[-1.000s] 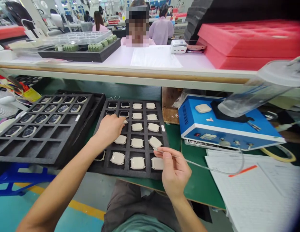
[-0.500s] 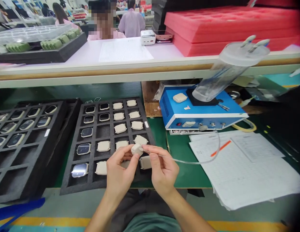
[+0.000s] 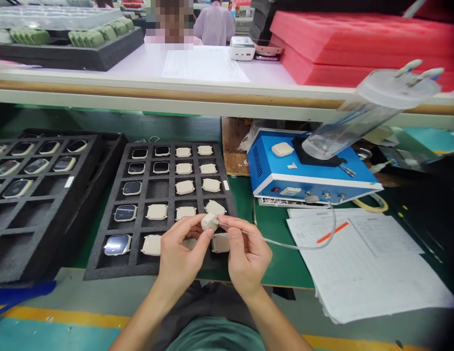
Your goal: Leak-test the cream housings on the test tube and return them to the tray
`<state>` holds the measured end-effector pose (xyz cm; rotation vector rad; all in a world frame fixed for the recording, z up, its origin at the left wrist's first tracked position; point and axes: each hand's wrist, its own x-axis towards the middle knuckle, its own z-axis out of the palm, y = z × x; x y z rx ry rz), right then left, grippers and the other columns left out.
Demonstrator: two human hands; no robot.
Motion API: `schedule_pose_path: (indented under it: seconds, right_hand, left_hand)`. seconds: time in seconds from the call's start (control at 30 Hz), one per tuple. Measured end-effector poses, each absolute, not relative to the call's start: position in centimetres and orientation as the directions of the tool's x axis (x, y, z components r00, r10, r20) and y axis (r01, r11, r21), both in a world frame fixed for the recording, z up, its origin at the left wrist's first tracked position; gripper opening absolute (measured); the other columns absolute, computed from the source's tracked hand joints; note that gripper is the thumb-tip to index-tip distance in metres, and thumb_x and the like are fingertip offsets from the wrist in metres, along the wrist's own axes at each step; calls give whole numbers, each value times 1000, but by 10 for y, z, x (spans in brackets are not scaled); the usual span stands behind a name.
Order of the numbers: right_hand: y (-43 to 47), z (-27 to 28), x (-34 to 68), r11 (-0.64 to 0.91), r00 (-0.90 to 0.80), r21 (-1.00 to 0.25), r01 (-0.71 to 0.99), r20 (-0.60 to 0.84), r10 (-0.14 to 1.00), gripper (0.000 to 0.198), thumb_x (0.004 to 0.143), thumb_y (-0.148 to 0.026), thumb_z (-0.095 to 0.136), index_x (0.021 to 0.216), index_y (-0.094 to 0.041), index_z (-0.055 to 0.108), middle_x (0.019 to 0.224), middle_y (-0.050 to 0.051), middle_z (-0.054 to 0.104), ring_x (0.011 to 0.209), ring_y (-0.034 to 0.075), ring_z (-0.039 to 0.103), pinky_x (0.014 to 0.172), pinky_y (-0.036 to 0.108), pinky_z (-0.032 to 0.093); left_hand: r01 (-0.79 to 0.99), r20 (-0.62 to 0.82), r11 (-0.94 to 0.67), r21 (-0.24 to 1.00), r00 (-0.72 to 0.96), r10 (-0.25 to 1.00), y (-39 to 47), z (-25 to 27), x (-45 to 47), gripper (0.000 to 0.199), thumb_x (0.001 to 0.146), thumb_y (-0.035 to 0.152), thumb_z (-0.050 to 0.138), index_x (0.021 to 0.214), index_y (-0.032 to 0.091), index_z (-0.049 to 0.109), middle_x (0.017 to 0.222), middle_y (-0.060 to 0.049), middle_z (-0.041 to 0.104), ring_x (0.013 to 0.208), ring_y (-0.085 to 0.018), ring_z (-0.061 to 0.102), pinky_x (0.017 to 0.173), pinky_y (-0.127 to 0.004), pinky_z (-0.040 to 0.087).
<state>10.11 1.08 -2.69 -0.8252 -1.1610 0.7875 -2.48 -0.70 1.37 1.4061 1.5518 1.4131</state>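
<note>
Between the thumb and fingers of my left hand point(image 3: 183, 246) is a small cream watch case point(image 3: 209, 222), held tilted over the near right part of a black foam tray point(image 3: 133, 270). My right hand point(image 3: 248, 253) pinches the end of a thin clear tube point(image 3: 278, 242), its tip touching the side of the case. The tube curves back to the front of a blue box-shaped machine point(image 3: 318, 187). In the tray's compartments lie cream watch cases point(image 3: 157, 212) on the right and dark-screened watches point(image 3: 125, 212) on the left. My hands hide some near compartments.
A clear cylinder point(image 3: 332, 131) leans on the machine beside another cream case point(image 3: 282, 149). Paper sheets point(image 3: 362, 273) lie at right. A second watch tray point(image 3: 40, 204) stands at left. Above runs a shelf point(image 3: 146, 97) bearing red foam trays point(image 3: 358, 53); people sit beyond.
The view has shifted slightly, so the bench items appear displaced. Both hands keep the same hold, tube tip against the watch case, which appears turned a little.
</note>
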Motion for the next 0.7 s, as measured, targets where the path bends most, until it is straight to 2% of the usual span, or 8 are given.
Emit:
schedule_pose_path:
  seconds: [0.7]
  right_hand:
    - [14,-23,100,494,220,-855,-156,458,861,19,104,-18,62,109,-26,79,104,5,82,100,19,79,89,32,68]
  left_hand:
    - [353,272,-187,917,-207,940,-7,14,-28,21,90,19,77,111,22,82,99,-5,81,81,-16,73,72,-25,62]
